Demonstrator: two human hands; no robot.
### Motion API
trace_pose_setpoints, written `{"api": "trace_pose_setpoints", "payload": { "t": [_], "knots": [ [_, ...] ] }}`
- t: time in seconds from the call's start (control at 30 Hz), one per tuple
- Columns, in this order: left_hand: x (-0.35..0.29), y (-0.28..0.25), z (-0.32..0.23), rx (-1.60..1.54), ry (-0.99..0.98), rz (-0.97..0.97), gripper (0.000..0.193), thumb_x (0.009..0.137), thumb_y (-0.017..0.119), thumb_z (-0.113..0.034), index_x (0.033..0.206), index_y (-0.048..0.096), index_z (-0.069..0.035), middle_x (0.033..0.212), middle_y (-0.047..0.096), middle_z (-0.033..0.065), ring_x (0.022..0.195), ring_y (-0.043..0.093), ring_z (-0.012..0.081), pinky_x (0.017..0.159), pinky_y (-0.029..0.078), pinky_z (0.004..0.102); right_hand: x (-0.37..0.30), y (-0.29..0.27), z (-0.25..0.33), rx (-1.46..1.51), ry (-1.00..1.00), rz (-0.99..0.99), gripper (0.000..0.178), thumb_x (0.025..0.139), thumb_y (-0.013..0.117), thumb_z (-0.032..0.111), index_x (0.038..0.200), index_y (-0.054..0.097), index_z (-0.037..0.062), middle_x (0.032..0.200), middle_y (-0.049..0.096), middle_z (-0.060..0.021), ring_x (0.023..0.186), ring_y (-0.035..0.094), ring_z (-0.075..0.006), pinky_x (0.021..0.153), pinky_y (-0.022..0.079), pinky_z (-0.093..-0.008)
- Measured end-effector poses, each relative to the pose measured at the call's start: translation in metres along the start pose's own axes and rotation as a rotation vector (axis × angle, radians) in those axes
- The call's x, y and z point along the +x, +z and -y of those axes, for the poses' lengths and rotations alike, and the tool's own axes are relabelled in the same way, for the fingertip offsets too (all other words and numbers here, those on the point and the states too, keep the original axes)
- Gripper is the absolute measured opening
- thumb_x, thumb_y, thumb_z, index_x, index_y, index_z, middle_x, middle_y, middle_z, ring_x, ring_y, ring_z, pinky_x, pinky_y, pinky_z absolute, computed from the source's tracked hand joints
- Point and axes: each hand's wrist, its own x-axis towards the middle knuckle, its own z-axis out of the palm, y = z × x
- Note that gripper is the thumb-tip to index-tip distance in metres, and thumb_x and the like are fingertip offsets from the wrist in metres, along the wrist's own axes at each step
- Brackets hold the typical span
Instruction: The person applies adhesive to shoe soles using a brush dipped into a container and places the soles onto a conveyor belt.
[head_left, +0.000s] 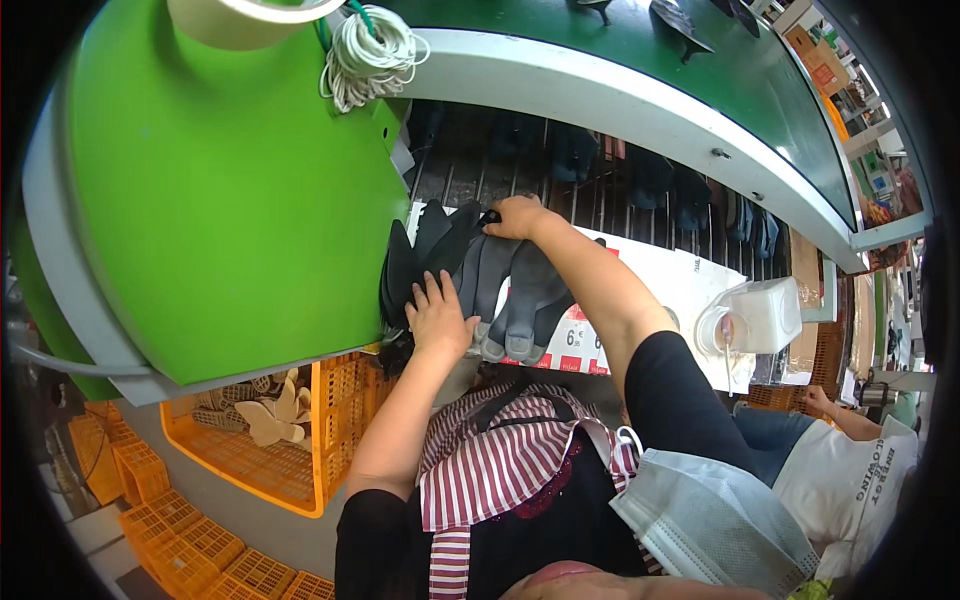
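Note:
A row of dark shoe soles (530, 300), some grey and some black, lies on a white printed board in front of me. My left hand (440, 318) rests on the near part of the black soles (400, 268), fingers apart and laid flat. At the far end of the row, my right hand (515, 217) has its fingers bent and pinched on the dark tip of a sole. Its fingertips are partly hidden. The grey soles lie side by side between my two hands, overlapping, with their pale heel ends toward me.
A bright green machine housing (230, 200) stands close on the left, with a coil of white cord (370, 55) hanging above. Beyond the board (665, 270) are metal rollers carrying dark pieces. A white plastic container (765, 315) sits on the right. Orange crates (345, 430) stand below left. Another person (850, 480) is at right.

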Motion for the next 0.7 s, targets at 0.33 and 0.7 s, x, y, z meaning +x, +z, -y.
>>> {"api": "trace_pose_setpoints", "payload": {
  "t": [0.33, 0.7],
  "knots": [
    [-0.005, -0.001, 0.001, 0.01, 0.026, 0.047, 0.096, 0.072, 0.071, -0.033, 0.139, 0.012, 0.003, 0.144, 0.013, 0.0241, 0.131, 0.017, 0.0447, 0.104, 0.021, 0.054, -0.018, -0.035, -0.068, 0.478, 0.136, -0.874, 0.054, 0.059, 0.067, 0.032, 0.103, 0.062, -0.0002, 0.104, 0.059, -0.0243, 0.099, 0.057, -0.0347, 0.088, 0.045, -0.0364],
    [0.008, -0.006, -0.007, 0.082, 0.042, 0.142, 0.092, 0.072, 0.068, -0.038, 0.136, 0.02, 0.008, 0.142, 0.016, 0.0278, 0.129, 0.017, 0.0499, 0.101, 0.022, 0.0589, -0.146, -0.07, -0.064, 0.575, 0.038, -1.425, 0.03, 0.07, 0.064, 0.005, 0.098, 0.057, -0.005, 0.09, 0.062, -0.0111, 0.072, 0.06, -0.0112, 0.061, 0.05, -0.025]
  ]
}}
